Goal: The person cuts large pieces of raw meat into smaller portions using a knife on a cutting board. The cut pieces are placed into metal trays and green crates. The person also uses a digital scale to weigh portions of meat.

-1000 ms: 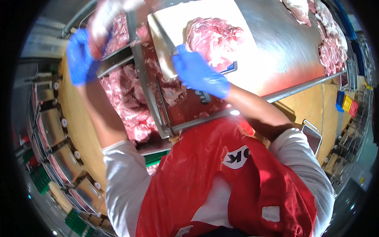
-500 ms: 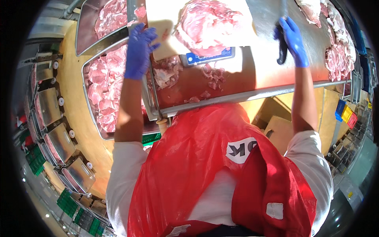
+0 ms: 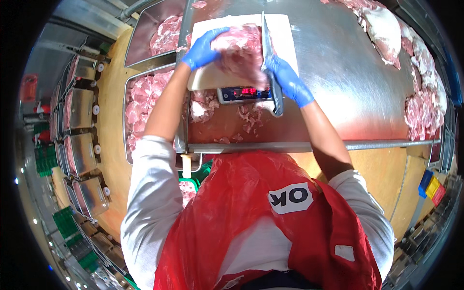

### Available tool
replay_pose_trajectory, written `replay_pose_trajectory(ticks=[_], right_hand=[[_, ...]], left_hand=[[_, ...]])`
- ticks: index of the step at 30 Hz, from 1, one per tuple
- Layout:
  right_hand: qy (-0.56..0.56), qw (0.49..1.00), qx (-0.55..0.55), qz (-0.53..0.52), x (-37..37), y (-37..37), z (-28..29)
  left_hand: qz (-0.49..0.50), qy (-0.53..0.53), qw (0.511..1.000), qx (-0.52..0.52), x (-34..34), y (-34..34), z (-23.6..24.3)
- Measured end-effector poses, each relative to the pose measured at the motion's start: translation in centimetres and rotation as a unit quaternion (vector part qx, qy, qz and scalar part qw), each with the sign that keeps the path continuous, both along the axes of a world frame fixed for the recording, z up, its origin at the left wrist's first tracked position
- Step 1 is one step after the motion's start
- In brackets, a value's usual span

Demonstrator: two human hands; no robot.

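Both hands on meat (image 3: pixel 241 50) over board (image 3: pixel 285 38): left hand (image 3: pixel 203 48) fingers spread gripping, right hand (image 3: pixel 288 81) clamped on knife (image 3: pixel 268 58). Trimming cut underway; next, steady hold needed.

Both your arms stretch forward, elbows a little bent. Your left hand (image 3: pixel 203 48), in a blue glove, is curled and presses down. Your right hand (image 3: pixel 289 79), also gloved, is closed in a grip.
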State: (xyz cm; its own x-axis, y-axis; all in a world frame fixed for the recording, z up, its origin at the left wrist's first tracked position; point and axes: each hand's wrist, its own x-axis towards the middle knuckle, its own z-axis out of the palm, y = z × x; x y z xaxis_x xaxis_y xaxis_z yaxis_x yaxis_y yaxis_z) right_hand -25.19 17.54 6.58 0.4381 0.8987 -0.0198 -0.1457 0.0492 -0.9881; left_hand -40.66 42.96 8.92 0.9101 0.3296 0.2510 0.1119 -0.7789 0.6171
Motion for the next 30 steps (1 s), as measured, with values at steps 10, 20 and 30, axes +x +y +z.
replay_pose_trajectory(ticks=[10,20,30], right_hand=[[-0.036,0.985,-0.151,-0.077,5.0,-9.2,-0.1],[-0.17,0.971,-0.168,-0.028,-1.7,2.3,5.0],[-0.444,0.88,-0.166,-0.013,-3.5,13.1,4.3]], left_hand=[[0.163,-0.047,0.983,-0.071,-3.6,-1.1,-0.3],[0.164,-0.15,0.951,0.216,1.0,0.2,-3.0],[0.206,-0.168,0.964,0.024,-0.9,-2.5,-1.3]])
